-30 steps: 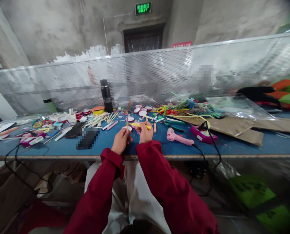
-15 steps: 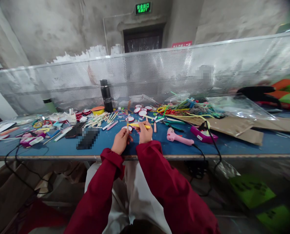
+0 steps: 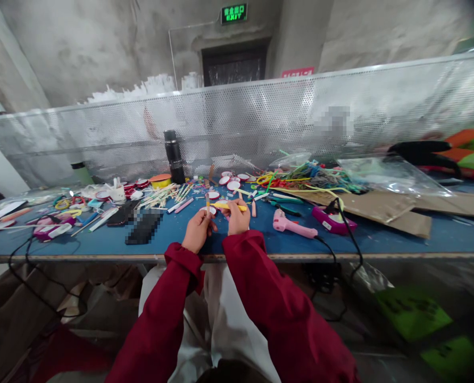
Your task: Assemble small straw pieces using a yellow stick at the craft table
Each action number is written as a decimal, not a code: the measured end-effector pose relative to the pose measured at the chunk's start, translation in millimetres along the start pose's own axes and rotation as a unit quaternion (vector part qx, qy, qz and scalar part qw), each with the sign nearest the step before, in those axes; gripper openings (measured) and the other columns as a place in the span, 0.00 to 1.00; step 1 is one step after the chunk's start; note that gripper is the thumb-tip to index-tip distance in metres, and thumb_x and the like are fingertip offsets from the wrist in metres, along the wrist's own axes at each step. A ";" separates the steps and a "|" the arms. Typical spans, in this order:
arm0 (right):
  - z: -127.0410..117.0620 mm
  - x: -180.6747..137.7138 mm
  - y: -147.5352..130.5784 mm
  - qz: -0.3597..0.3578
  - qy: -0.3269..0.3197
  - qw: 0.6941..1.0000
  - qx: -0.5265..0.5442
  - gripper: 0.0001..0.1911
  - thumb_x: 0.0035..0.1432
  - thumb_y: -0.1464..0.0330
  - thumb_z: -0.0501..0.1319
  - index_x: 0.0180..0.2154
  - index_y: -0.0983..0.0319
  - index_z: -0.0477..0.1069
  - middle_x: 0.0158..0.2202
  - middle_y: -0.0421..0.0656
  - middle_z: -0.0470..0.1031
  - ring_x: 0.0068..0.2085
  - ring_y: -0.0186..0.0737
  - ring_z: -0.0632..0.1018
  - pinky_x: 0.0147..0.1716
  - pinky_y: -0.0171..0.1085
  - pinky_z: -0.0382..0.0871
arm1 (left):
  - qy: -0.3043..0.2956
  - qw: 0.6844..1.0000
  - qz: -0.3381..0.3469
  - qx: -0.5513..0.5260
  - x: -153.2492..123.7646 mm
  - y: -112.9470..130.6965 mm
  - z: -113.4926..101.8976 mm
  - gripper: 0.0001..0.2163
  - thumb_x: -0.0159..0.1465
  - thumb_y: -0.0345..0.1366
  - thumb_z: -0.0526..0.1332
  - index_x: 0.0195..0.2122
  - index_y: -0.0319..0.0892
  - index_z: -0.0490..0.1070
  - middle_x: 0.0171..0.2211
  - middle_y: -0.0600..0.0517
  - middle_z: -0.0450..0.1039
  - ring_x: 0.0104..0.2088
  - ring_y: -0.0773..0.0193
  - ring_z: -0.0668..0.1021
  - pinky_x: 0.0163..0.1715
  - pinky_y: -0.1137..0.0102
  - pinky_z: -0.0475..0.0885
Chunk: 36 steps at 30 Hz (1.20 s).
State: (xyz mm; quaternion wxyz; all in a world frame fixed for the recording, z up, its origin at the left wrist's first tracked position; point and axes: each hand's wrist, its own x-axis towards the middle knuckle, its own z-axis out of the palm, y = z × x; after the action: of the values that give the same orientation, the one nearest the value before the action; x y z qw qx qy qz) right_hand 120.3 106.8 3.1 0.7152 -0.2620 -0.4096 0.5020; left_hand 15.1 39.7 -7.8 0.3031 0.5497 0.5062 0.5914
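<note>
My left hand is closed around a thin pale stick held upright over the blue table. Close beside it, my right hand pinches a yellow stick that lies level and points left toward the upright one. Both arms wear dark red sleeves. A pink glue gun lies on the table just right of my right hand.
A second, magenta glue gun with a black cord sits further right, by cardboard sheets. Coloured wires, round discs, sticks and a black bottle crowd the back. A perforated metal screen stands behind.
</note>
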 end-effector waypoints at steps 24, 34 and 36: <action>-0.2 0.2 -0.5 0.003 0.000 1.000 -0.002 0.13 0.47 0.59 0.65 0.22 0.58 0.65 0.15 0.34 0.70 0.20 0.32 0.69 0.22 0.33 0.63 | 0.001 1.000 0.002 -0.003 -0.9 0.3 0.3 0.14 0.68 0.49 0.56 0.36 0.43 0.67 0.21 0.56 0.73 0.16 0.71 0.66 0.20 0.74 0.58; 0.5 1.0 0.3 0.008 0.010 1.000 -0.001 0.14 0.47 0.58 0.65 0.22 0.58 0.65 0.15 0.34 0.70 0.20 0.32 0.69 0.22 0.33 0.62 | 0.002 1.000 0.004 0.000 -0.8 1.0 0.1 0.14 0.68 0.48 0.56 0.35 0.43 0.67 0.21 0.56 0.74 0.16 0.70 0.66 0.20 0.74 0.59; 0.3 1.3 0.8 0.006 0.000 1.000 -0.003 0.14 0.48 0.58 0.66 0.23 0.58 0.65 0.15 0.35 0.70 0.20 0.32 0.70 0.22 0.33 0.63 | 0.001 1.000 0.003 -0.001 -1.0 1.3 0.1 0.14 0.68 0.49 0.57 0.35 0.43 0.67 0.21 0.56 0.74 0.16 0.70 0.66 0.20 0.74 0.59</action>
State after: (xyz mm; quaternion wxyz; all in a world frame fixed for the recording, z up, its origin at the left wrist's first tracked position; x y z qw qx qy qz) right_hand 119.8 108.3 3.0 0.7113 -0.2664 -0.4097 0.5052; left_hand 15.6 38.4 -6.9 0.3015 0.5498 0.5045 0.5935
